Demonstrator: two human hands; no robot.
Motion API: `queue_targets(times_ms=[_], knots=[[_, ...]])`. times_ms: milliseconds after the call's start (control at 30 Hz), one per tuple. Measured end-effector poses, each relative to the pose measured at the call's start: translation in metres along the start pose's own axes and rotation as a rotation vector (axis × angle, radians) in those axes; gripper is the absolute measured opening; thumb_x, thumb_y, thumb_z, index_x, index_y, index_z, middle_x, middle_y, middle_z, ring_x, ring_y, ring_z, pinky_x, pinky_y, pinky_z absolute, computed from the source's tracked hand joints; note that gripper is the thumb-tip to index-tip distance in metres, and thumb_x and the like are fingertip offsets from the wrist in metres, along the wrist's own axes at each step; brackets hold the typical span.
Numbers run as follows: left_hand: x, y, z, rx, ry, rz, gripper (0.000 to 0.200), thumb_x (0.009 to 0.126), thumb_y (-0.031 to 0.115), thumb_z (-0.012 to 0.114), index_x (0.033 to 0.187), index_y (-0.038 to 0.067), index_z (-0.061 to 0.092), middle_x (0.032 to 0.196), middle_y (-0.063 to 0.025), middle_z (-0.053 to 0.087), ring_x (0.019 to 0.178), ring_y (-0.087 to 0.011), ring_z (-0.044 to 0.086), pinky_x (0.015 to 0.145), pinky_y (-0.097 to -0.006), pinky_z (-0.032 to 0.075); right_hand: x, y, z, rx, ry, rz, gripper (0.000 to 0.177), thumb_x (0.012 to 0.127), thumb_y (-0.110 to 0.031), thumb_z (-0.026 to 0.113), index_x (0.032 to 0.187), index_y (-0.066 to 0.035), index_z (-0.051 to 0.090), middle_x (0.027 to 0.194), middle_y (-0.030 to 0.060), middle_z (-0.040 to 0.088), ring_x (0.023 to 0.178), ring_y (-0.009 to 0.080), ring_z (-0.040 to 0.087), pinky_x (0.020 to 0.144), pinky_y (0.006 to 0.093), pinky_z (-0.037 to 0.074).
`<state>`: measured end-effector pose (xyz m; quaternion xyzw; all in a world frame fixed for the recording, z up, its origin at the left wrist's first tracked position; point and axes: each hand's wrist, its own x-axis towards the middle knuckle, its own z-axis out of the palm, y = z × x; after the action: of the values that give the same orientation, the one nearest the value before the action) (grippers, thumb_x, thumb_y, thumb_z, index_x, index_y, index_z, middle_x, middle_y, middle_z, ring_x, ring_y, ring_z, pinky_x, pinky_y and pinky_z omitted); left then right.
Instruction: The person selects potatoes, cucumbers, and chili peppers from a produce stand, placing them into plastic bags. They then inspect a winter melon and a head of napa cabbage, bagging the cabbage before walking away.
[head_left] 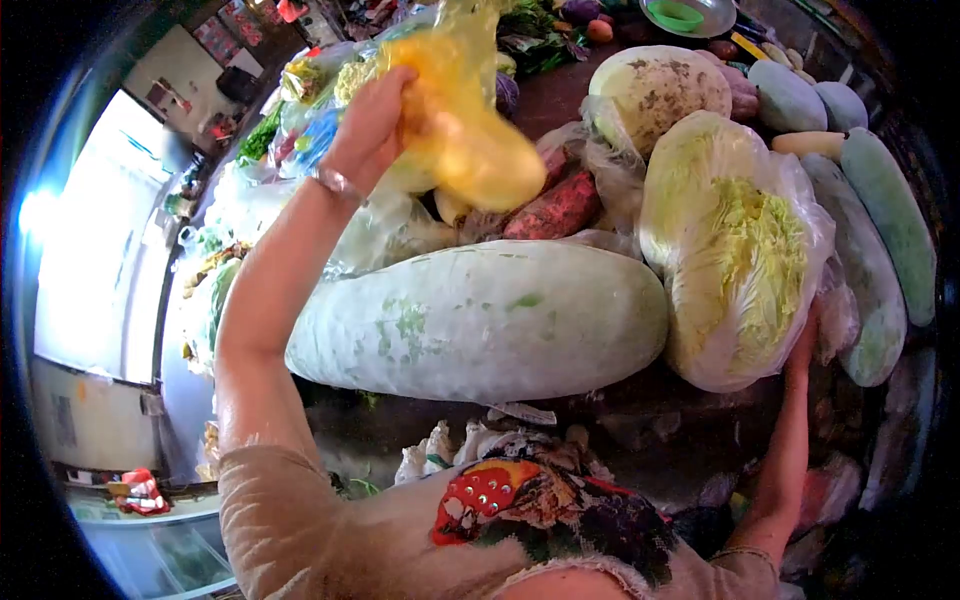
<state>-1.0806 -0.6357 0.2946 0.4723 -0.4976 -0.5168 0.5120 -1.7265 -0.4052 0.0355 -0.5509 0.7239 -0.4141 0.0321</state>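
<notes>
My left hand (375, 125) is raised at the upper middle, its fingers closed on a yellow plastic bag (470, 150), blurred by motion, with something inside that I cannot make out. Below it lies a large pale winter melon (480, 320) across the front. To its right stands a napa cabbage (735, 250) wrapped in clear plastic. My right hand (812, 320) is at the cabbage's lower right side, mostly hidden behind it and the plastic, so its fingers do not show. Red-skinned roots (555, 205) lie just behind the melon, partly in plastic.
A round, dirt-marked pale melon (660, 95) sits behind the cabbage. Long green gourds (890, 220) line the right edge. Bagged vegetables (240, 210) fill the left side. A metal bowl with a green basket (675, 14) is at the back, near leafy greens (540, 35).
</notes>
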Motion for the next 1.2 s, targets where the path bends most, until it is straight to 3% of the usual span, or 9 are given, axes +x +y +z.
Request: queue_targets(times_ms=[133, 367, 433, 533, 767, 933, 1033, 1133, 1200], knots=[[-0.004, 0.03, 0.036, -0.298, -0.094, 0.16, 0.023, 0.097, 0.016, 0.052, 0.109, -0.003, 0.056, 0.105, -0.0149, 0.065, 0.089, -0.0275, 0.068, 0.084, -0.0403, 0.058, 0.0, 0.001, 0.0, -0.004, -0.009, -0.006, 0.045, 0.1, -0.024, 0.042, 0.137, 0.001, 0.045, 0.137, 0.0156, 0.049, 0.127, 0.0263, 0.044, 0.109, 0.0382, 0.03], [-0.027, 0.0, 0.082, 0.009, -0.403, 0.247, 0.026, 0.099, 0.021, 0.052, 0.108, -0.003, 0.06, 0.095, -0.0133, 0.069, 0.083, -0.0251, 0.07, 0.073, -0.0353, 0.058, 0.003, 0.004, 0.0, -0.007, -0.023, -0.017, 0.045, 0.1, -0.024, 0.041, 0.136, 0.002, 0.046, 0.136, 0.015, 0.05, 0.125, 0.0256, 0.045, 0.108, 0.038, 0.031], [-0.031, -0.031, 0.1, 0.124, -0.372, 0.077, 0.028, 0.097, 0.025, 0.057, 0.106, 0.0, 0.064, 0.094, -0.0107, 0.071, 0.076, -0.0177, 0.069, 0.068, -0.0323, 0.056, 0.004, 0.003, 0.0, -0.009, -0.025, -0.02, 0.045, 0.1, -0.024, 0.041, 0.136, 0.002, 0.046, 0.135, 0.0149, 0.05, 0.124, 0.0253, 0.046, 0.108, 0.038, 0.032], [-0.041, -0.052, 0.108, 0.304, -0.68, 0.0, 0.038, 0.093, 0.032, 0.063, 0.113, 0.0, 0.06, 0.102, -0.0121, 0.068, 0.074, -0.0189, 0.069, 0.064, -0.0309, 0.056, 0.002, 0.001, -0.001, -0.012, -0.029, -0.021, 0.044, 0.1, -0.024, 0.041, 0.135, 0.002, 0.047, 0.134, 0.0147, 0.051, 0.124, 0.025, 0.046, 0.107, 0.038, 0.032], [-0.03, -0.008, 0.073, 0.55, -0.664, -0.279, 0.067, 0.091, 0.05, 0.06, 0.132, -0.002, 0.048, 0.113, -0.0128, 0.061, 0.067, -0.0215, 0.071, 0.05, -0.0267, 0.051, 0.001, -0.005, -0.001, -0.024, -0.034, -0.018, 0.044, 0.1, -0.024, 0.041, 0.134, 0.002, 0.047, 0.133, 0.0141, 0.052, 0.122, 0.0243, 0.047, 0.106, 0.0379, 0.033], [-0.029, 0.029, 0.026, 0.799, -0.31, 0.065, 0.042, 0.09, 0.04, 0.065, 0.109, 0.003, 0.064, 0.092, -0.0027, 0.066, 0.065, -0.0102, 0.064, 0.052, -0.0235, 0.046, 0.001, -0.007, 0.0, -0.059, -0.017, -0.044, 0.043, 0.1, -0.024, 0.041, 0.133, 0.002, 0.048, 0.132, 0.0137, 0.053, 0.12, 0.0237, 0.048, 0.106, 0.0378, 0.034], [-0.036, 0.027, 0.03, 0.749, -0.175, 0.393, 0.041, 0.09, 0.027, 0.066, 0.122, 0.003, 0.06, 0.111, -0.0076, 0.065, 0.089, -0.0148, 0.065, 0.073, -0.0264, 0.051, 0.002, -0.006, 0.004, -0.23, 0.033, -0.144, 0.043, 0.1, -0.024, 0.041, 0.133, 0.002, 0.048, 0.131, 0.0135, 0.054, 0.12, 0.0234, 0.049, 0.105, 0.0377, 0.035], [-0.049, 0.016, 0.065, 0.718, -0.178, 0.614, 0.038, 0.09, 0.016, 0.066, 0.125, 0.004, 0.059, 0.121, -0.0071, 0.063, 0.099, -0.0172, 0.063, 0.083, -0.0304, 0.052, 0.008, -0.097, -0.004, 0.202, -0.034, 0.238, 0.037, 0.096, -0.016, 0.046, 0.125, 0.005, 0.056, 0.124, 0.0177, 0.061, 0.114, 0.0258, 0.055, 0.1, 0.0381, 0.04], [-0.069, 0.02, 0.097, 0.826, -0.21, 0.816, 0.037, 0.088, 0.009, 0.067, 0.124, 0.007, 0.06, 0.125, -0.0061, 0.061, 0.107, -0.0224, 0.062, 0.091, -0.0341, 0.05, 0.003, -0.123, -0.011, -0.006, -0.031, 0.175, 0.037, 0.093, -0.014, 0.049, 0.126, 0.001, 0.056, 0.126, 0.0194, 0.059, 0.116, 0.0306, 0.055, 0.099, 0.0397, 0.041]])
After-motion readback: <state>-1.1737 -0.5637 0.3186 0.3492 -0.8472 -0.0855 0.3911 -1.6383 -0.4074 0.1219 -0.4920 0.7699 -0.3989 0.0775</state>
